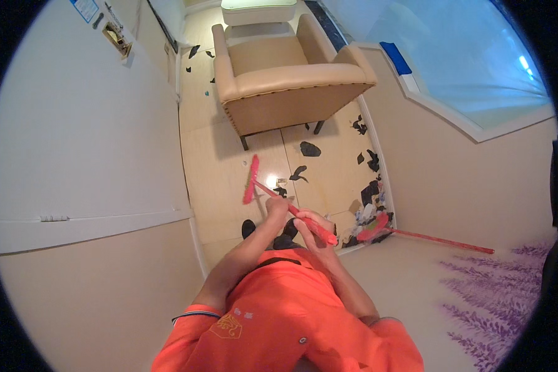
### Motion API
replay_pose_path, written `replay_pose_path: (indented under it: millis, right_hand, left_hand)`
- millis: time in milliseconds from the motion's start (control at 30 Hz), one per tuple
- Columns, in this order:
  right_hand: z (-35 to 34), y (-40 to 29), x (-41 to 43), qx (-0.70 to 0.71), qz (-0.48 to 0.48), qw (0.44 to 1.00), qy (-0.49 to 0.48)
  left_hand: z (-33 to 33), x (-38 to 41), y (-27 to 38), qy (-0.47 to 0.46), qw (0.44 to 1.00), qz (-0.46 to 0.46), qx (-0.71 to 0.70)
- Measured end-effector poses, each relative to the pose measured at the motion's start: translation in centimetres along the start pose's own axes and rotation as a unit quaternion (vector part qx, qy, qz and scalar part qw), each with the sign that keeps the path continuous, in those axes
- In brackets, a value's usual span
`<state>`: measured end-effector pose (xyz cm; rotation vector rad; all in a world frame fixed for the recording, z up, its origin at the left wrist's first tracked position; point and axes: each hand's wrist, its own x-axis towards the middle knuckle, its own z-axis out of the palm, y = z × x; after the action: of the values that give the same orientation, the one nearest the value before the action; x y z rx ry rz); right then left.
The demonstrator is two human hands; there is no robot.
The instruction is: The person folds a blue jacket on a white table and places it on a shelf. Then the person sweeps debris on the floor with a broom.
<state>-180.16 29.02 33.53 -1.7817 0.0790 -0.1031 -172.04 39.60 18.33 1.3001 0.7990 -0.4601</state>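
A red broom slants across the view, its handle point(317, 228) pointing back toward my body. My left hand point(277, 206) grips the handle lower down, and my right hand point(312, 224) is wrapped around it nearer the top end. The broom's head point(251, 179) rests on the tiled floor point(214, 176) left of a small scatter of litter. Black scraps point(280, 191) lie just beside the handle. A curved black piece point(299, 173) and a larger black piece point(310, 149) are farther off.
A tan armchair point(297, 102) stands ahead, with a white-sided stool point(259, 15) beyond. At the right corner, a second red broom point(441, 240) leans on the wall over a litter pile point(367, 211). A white door point(83, 139) is at left. Black scraps point(373, 160) line the right wall.
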Motion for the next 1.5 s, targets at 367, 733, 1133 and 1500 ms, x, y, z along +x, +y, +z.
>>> replay_pose_path:
  millis: [367, 733, 1133, 1500]
  right_hand:
    - [3.0, 5.5, 1.0, 0.091, 0.128, 0.988, -0.011]
    - [-2.8, 9.6, -3.8, 0.222, 0.367, 0.886, 0.176]
    - [2.2, 9.0, 0.2, -0.551, -0.085, 0.827, -0.075]
    - [0.4, 11.5, 0.0, -0.584, 0.093, 0.783, -0.19]
  left_hand:
    - [-2.1, 4.9, -0.1, 0.062, 0.996, -0.013, 0.056]
    - [0.8, 7.8, -8.8, -0.089, 0.976, -0.18, -0.08]
    - [1.0, 9.3, -12.8, -0.131, 0.953, -0.241, -0.129]
    - [3.8, 4.6, -12.2, -0.104, 0.969, -0.206, -0.084]
